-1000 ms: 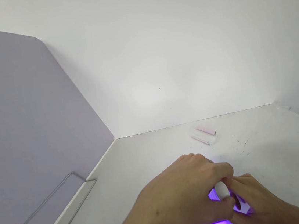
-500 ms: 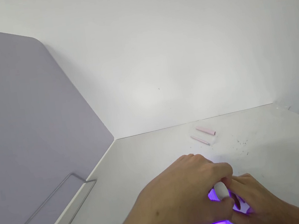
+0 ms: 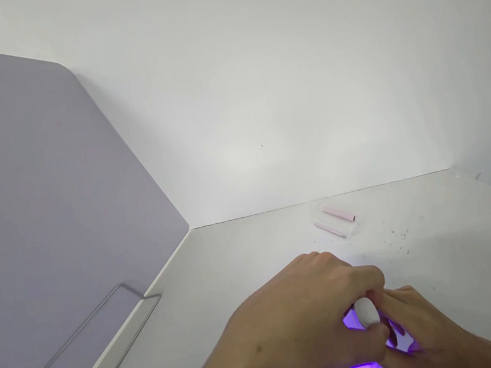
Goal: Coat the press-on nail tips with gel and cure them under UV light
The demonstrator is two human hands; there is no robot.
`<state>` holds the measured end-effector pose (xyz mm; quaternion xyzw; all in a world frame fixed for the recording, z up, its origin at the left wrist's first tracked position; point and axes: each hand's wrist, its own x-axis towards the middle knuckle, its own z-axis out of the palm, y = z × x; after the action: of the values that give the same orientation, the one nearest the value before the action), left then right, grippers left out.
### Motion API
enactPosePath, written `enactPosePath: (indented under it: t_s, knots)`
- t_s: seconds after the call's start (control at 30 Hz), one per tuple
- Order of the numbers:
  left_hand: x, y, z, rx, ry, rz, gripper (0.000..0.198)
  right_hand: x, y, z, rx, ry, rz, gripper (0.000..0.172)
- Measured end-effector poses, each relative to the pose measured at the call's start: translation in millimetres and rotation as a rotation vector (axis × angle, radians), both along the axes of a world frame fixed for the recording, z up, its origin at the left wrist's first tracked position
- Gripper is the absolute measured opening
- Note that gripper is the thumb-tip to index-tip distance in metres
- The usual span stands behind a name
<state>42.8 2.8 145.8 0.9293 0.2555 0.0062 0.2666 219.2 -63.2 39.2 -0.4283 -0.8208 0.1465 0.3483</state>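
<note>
My left hand [image 3: 301, 322] is curled round a small white device [image 3: 366, 312] that throws violet light onto the white table [image 3: 246, 257] beneath it. Only its rounded white end shows past my fingers. My right hand [image 3: 419, 330] lies just to the right, its fingers bent and held under the light, touching the left hand's fingertips. Whether the right hand holds anything is hidden.
Further back on the table lie a short pink tube [image 3: 339, 214] and a thin pink stick [image 3: 330, 230], with dark specks [image 3: 396, 236] to their right. A grey partition [image 3: 37, 195] with a wire bracket [image 3: 90, 346] stands along the left edge. A white wall is behind.
</note>
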Motion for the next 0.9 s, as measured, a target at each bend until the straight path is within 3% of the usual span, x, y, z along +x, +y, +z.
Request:
enactPosePath:
  t_s: [0.27,0.47,0.9]
  knots:
    - [0,1,0.9,-0.005,0.014,0.003,0.013,0,0,3.7,0.012,0.01,0.018,0.018]
    - [-1,0,-1.1,0.011,-0.013,-0.005,0.012,-2,-1,6.1,-0.032,-0.012,-0.045,0.015]
    - [-2,0,0.3,-0.03,-0.035,-0.022,0.009,1,1,-4.0,0.043,0.008,-0.009,0.018]
